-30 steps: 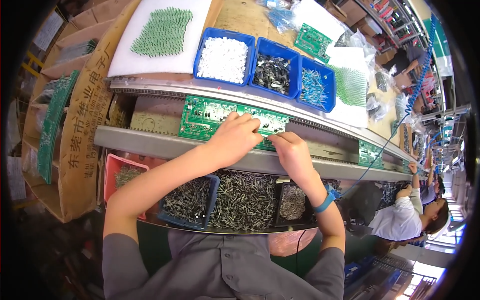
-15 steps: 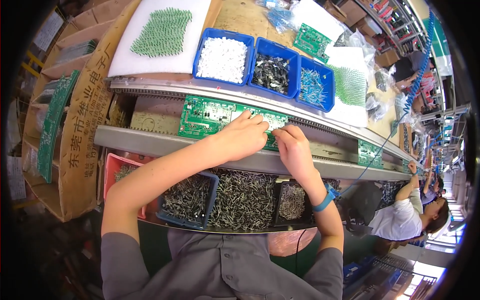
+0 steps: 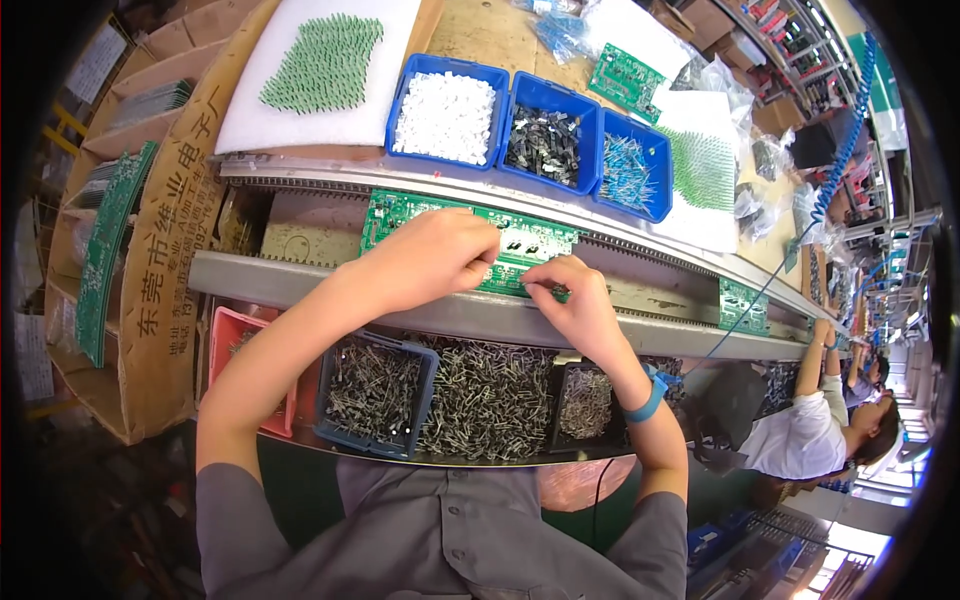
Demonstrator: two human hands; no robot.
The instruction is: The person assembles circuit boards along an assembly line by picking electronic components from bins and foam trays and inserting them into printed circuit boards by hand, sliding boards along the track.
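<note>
A green circuit board [image 3: 545,237] lies in the conveyor channel in front of me, with small dark parts and a white area on it. My left hand [image 3: 440,252] hangs over the board's near middle, fingers curled together; whatever is between them is hidden. Just right of it, at the board's near edge, my right hand [image 3: 578,298] has thumb and forefinger pinched, and I cannot make out what they hold. On this side of the rail sit a heap of small metal parts [image 3: 488,400], a dark blue bin [image 3: 428,395] and a black bin [image 3: 556,405].
Beyond the conveyor stand blue bins of white parts [image 3: 445,118], black parts [image 3: 542,145] and blue parts [image 3: 627,172]. A pink bin [image 3: 222,345] and a cardboard box [image 3: 150,330] are at left. Further right are another board [image 3: 742,305] and a co-worker [image 3: 800,440].
My left hand has drawn back toward me and to the left, uncovering the board's middle. My right hand has shifted slightly left and nearer. The co-worker's arm has moved.
</note>
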